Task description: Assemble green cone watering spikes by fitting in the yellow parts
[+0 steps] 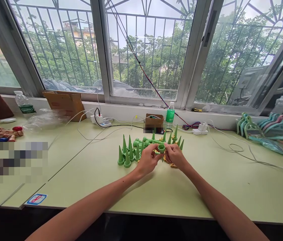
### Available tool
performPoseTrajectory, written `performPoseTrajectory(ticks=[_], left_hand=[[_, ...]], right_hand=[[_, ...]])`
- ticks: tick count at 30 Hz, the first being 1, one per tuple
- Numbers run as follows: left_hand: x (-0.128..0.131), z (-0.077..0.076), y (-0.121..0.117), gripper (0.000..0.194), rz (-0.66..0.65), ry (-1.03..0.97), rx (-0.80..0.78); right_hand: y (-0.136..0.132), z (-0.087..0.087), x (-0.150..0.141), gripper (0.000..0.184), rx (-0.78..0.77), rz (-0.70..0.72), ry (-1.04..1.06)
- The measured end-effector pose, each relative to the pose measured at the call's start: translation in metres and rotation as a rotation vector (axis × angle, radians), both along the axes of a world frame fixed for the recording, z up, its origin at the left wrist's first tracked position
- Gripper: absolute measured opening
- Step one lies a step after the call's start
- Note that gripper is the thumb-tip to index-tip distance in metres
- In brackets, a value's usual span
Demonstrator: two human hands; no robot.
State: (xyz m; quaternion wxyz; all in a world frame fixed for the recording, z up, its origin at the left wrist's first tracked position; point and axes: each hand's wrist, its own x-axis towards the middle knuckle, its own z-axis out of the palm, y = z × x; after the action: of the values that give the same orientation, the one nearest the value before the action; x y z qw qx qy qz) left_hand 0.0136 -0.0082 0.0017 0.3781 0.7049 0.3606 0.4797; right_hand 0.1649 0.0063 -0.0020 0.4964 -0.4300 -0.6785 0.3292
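Observation:
My left hand (149, 158) is closed, its thumb and fingers gripping a green plastic watering spike (161, 147) by its round, open socket, which faces up toward me. Against the right side of that socket my right hand (175, 155) is closed in a pinch; whatever lies between its fingertips is hidden. Several green cone-shaped spikes (127, 160) stand point up to the left of my hands, and more spikes (175, 134) stand behind them. Green tube-like pieces (138, 142) lie in the middle of the group. Small yellow-orange parts (173, 165) are partly covered by my right hand.
Behind the spikes are a small brown box (154, 119) and a green-labelled bottle (170, 113). Cables and a white power strip (200, 132) run along the windowsill. Dustpan-like items (250, 127) stand at far right. A cardboard box (64, 103) is at back left.

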Motion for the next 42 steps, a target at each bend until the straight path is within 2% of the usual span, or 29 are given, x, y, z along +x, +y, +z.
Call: performPoseTrajectory(ticks=[4,10,12,14,18,24,37,42], left_hand=[[0.0,-0.002,0.001,0.023,0.025,-0.023,-0.006],[-0.001,-0.005,0.006,0.036,0.037,-0.096,-0.177],[0.0,-0.003,0.007,0.041,0.023,-0.157,-0.237],[0.0,0.0,0.007,0.046,-0.045,-0.237,-0.345],[-0.002,0.004,0.006,0.046,-0.142,-0.251,-0.468],[-0.002,0.0,0.005,0.039,-0.145,-0.248,-0.449],[-0.003,0.007,0.001,0.034,-0.233,-0.314,-0.417],[-0.002,0.007,0.001,0.036,-0.223,-0.263,-0.357]], right_hand=[[0.001,-0.002,-0.003,0.064,0.017,-0.002,0.06],[0.003,-0.004,-0.004,0.06,0.039,-0.036,0.139],[0.003,-0.003,-0.003,0.059,0.054,-0.048,0.109],[0.001,-0.002,-0.003,0.056,0.07,-0.035,0.046],[-0.005,0.001,-0.005,0.05,0.137,0.043,-0.113],[-0.007,0.002,-0.006,0.044,0.147,0.084,-0.166],[-0.003,0.0,-0.005,0.043,0.173,0.037,-0.113],[-0.003,-0.001,-0.004,0.043,0.152,0.041,-0.069]])
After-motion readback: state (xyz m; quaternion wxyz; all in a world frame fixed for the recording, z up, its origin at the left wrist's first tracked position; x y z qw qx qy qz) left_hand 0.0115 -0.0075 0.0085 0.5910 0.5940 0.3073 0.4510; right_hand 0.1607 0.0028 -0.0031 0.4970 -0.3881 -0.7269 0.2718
